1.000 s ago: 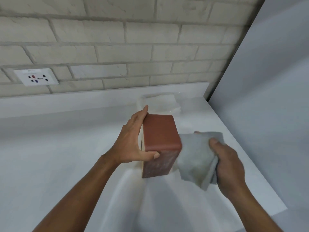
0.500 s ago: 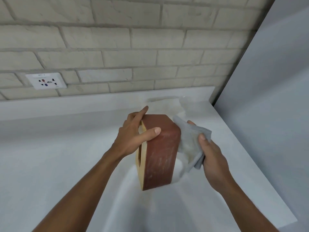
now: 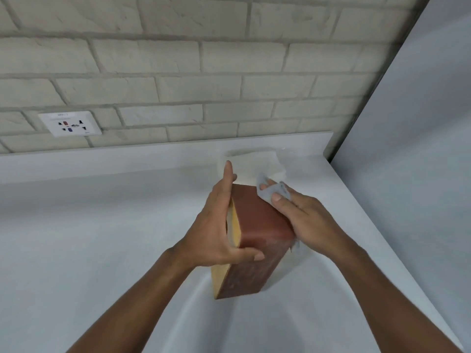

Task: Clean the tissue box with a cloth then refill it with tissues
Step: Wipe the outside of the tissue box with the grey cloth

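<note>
Tissue box [image 3: 262, 225]: one, reddish-brown with a pale yellow face, held tilted over the white counter [image 3: 102, 225] between both hands; whether its low corner touches the counter, I cannot tell.
Left hand [image 3: 216, 225]: grasping the box, fingers laid flat along the pale face, thumb hooked over the brown side near the near edge.
Right hand [image 3: 308, 222]: clamped on the grey cloth [image 3: 270, 193], pressing it against the box's far right side.
Handling: looks rigid and, judged empty, light (a hard shell, likely wood or board). The smooth sides could slip under a rubbing cloth, so a hold across two opposite faces, as the left hand has it, seems soundest; keep fingers out of the opening in the pale face.
Tissues [image 3: 254, 164]: one white stack, seemingly in clear wrap, on the counter just behind the box against the back ledge.
Count: one box, one cloth, one tissue stack, two hands.
Elsewhere: one socket plate [image 3: 70, 123] on the brick wall [image 3: 229, 59].
</note>
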A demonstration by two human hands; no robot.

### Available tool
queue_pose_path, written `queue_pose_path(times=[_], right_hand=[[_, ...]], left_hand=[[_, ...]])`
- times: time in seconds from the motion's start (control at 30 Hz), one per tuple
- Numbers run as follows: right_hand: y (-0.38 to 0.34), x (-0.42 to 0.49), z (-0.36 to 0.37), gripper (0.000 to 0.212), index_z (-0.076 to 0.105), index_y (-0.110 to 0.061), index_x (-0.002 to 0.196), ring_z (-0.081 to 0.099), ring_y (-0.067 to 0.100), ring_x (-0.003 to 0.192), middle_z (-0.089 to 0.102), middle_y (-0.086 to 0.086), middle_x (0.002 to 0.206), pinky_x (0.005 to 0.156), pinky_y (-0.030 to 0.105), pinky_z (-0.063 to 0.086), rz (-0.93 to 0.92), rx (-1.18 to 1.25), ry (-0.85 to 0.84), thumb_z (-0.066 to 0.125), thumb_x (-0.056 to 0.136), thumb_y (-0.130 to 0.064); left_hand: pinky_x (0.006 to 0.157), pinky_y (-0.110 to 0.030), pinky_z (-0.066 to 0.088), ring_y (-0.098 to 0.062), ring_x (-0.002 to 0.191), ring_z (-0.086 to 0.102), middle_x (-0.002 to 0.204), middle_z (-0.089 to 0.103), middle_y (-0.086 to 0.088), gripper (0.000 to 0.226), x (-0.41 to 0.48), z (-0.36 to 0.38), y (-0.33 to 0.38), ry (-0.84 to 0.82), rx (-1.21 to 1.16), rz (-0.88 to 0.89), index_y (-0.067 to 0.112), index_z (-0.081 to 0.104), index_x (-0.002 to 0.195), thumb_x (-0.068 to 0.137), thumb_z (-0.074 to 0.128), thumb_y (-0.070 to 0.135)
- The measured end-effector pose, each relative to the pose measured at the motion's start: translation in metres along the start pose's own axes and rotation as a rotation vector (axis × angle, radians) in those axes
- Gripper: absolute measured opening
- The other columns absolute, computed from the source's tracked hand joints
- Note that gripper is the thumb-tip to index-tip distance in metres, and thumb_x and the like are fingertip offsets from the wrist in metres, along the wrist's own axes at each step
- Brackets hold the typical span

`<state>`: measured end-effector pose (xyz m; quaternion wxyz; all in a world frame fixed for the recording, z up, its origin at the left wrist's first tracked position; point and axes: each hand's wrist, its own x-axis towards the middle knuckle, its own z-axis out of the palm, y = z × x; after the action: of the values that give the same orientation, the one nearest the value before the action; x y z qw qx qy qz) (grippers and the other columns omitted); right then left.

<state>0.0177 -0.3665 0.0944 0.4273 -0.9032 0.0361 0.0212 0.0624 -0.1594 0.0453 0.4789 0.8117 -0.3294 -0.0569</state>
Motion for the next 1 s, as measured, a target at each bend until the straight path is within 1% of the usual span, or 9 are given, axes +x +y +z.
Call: queue_pose_path(times=[0.17,0.23,0.43,0.53,0.67,0.8,0.87,0.93,1.0], right_hand=[[-0.034,-0.009,0.018,0.043,0.036,-0.034,0.15,0.002,-0.021,0.136,0.022,-0.027,0.155,0.117,0.018,0.002,-0.342,-0.38,-0.214,0.034,0.107,-0.036],[-0.029,-0.018,0.022,0.045,0.035,-0.032,0.152,0.008,-0.013,0.144,0.027,-0.021,0.158,0.121,0.024,0.002,-0.462,-0.429,-0.273,0.032,0.107,-0.036],[-0.034,0.016,0.024,0.046,0.039,-0.03,0.149,0.031,0.009,0.143,0.037,-0.011,0.156,0.117,0.028,0.02,-0.249,-0.428,-0.09,0.031,0.106,-0.042],[-0.041,0.01,0.032,0.044,0.041,-0.029,0.148,0.031,0.006,0.139,0.042,-0.013,0.153,0.109,0.013,0.014,-0.346,-0.458,-0.168,0.032,0.106,-0.039],[-0.031,0.022,0.013,0.044,0.05,-0.025,0.137,0.048,0.02,0.129,0.058,-0.004,0.135,0.102,0.033,0.037,-0.139,-0.42,-0.062,0.03,0.105,-0.047],[-0.031,-0.003,0.034,0.044,0.047,-0.025,0.146,0.026,-0.001,0.143,0.041,-0.011,0.154,0.118,0.017,0.009,-0.487,-0.459,-0.139,0.035,0.104,-0.035],[-0.026,-0.03,0.027,0.046,0.05,-0.023,0.145,0.03,-0.005,0.142,0.044,-0.013,0.151,0.12,0.02,0.016,-0.576,-0.397,-0.225,0.036,0.103,-0.038],[-0.013,-0.047,0.002,0.047,0.064,-0.022,0.131,0.048,-0.002,0.131,0.06,-0.011,0.137,0.112,0.021,0.033,-0.533,-0.312,-0.244,0.039,0.1,-0.046],[-0.004,-0.057,-0.027,0.056,0.075,-0.018,0.102,0.07,0.009,0.093,0.076,-0.001,0.097,0.083,0.029,0.052,-0.269,-0.125,-0.167,0.048,0.086,-0.064]], left_hand=[[0.126,-0.032,0.021,-0.012,0.16,0.009,0.172,0.003,0.009,0.164,-0.003,0.003,-0.02,-0.028,0.042,0.099,0.045,-0.031,0.155,0.053,0.097,0.044],[0.125,-0.031,0.023,-0.013,0.16,0.009,0.174,0.002,0.003,0.164,-0.008,0.0,-0.028,-0.009,0.011,0.094,0.046,-0.03,0.155,0.053,0.099,0.041],[0.126,-0.028,0.021,-0.011,0.16,0.01,0.172,0.005,0.01,0.159,-0.004,-0.002,-0.024,0.021,0.046,0.129,0.044,-0.03,0.155,0.054,0.093,0.051],[0.127,-0.029,0.018,-0.016,0.161,0.01,0.173,0.007,0.003,0.163,-0.007,0.0,-0.027,-0.001,0.018,0.135,0.037,-0.027,0.158,0.054,0.098,0.038],[0.129,-0.032,0.017,-0.01,0.161,0.002,0.174,-0.004,0.001,0.165,-0.012,0.002,-0.026,0.015,0.03,0.106,0.052,-0.035,0.149,0.052,0.099,0.045],[0.125,-0.027,0.024,-0.008,0.159,0.011,0.172,0.014,-0.005,0.164,-0.01,-0.001,-0.033,0.021,-0.003,0.109,0.04,-0.03,0.156,0.054,0.098,0.044],[0.123,-0.028,0.029,-0.009,0.159,0.016,0.171,0.016,-0.006,0.163,-0.011,-0.001,-0.035,0.025,-0.011,0.112,0.041,-0.027,0.157,0.055,0.099,0.04],[0.124,-0.027,0.027,-0.007,0.159,0.012,0.173,0.007,0.002,0.161,-0.01,-0.002,-0.032,0.045,-0.027,0.07,0.051,-0.028,0.154,0.052,0.097,0.052],[0.125,-0.024,0.022,-0.001,0.158,0.011,0.172,0.006,0.012,0.155,-0.006,-0.004,-0.03,0.075,-0.064,0.02,0.058,-0.023,0.152,0.049,0.093,0.065]])
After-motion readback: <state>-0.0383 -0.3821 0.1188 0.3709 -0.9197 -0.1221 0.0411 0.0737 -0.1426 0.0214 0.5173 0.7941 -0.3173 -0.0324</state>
